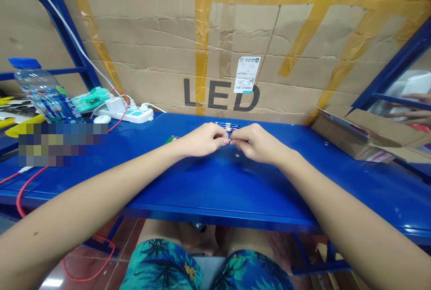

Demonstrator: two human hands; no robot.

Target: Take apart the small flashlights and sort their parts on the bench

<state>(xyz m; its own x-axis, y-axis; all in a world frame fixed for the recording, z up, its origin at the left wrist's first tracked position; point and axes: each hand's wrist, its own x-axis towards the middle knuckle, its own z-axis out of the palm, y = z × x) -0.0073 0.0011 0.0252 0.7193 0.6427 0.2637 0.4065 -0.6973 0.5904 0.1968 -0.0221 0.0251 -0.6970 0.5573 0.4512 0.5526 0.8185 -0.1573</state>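
A small blue-and-silver piece (230,137) is pinched between the fingertips of both hands, just above the middle of the blue steel counter (232,186). The fingers hide most of it, so its exact shape is hard to make out. The left hand (199,140) and the right hand (257,144) meet around it, backs upward, and both grips are clenched on it.

Just behind the small blue-and-silver piece, a row of thin blue-and-silver pieces (227,125) with flecks of red lies on the counter. To its left, partly behind the left hand, is a small green-and-silver object (171,139).

Well to the left of the piece, near the counter's back edge, sits a white power strip (124,115) with a white charger (115,104) plugged in and a red cable (116,121) looping from it. A white computer mouse (102,119) lies just in front of the strip. Farther left stand a green packet (89,99) and a water bottle (43,92) with a blue cap.

Well to the right of the piece rests an open cardboard box (350,130), and past it another person's hand (415,98) shows. Straight behind the piece rises a cardboard sheet (161,34) crossed with yellow tape and printed "LED".
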